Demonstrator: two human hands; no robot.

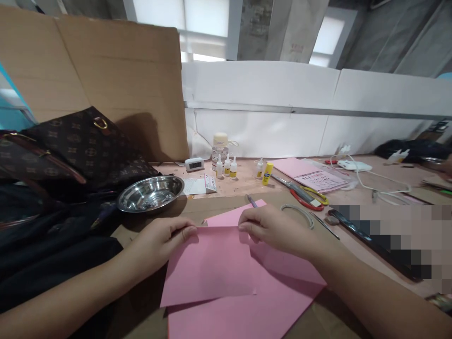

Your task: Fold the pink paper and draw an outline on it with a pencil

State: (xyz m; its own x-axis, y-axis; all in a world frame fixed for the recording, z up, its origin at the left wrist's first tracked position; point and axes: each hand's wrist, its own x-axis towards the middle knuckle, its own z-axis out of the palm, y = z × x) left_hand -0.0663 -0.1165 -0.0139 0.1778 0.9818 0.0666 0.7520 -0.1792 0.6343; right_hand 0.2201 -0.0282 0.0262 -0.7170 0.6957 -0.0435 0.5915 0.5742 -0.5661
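Observation:
Between my two hands a sheet of pink paper [212,263] is held by its far edge, which looks folded or bent over. My left hand [173,238] pinches the left end of that edge. At the right end, my right hand [263,223] pinches it between thumb and fingers. Beneath lies a larger pink sheet [240,318] on brown cardboard [136,306]. Just beyond my right hand the tip of a purple pen [252,201] shows; the rest of it is hidden.
Left stand a steel bowl [151,193] and a patterned bag [74,146]. Behind are small glue bottles [226,167], a glue stick [267,173], a clock [194,164] and a jar [220,150]. To the right lie scissors [307,198], tweezers [325,225], printed sheets [321,179] and a white cable [360,176].

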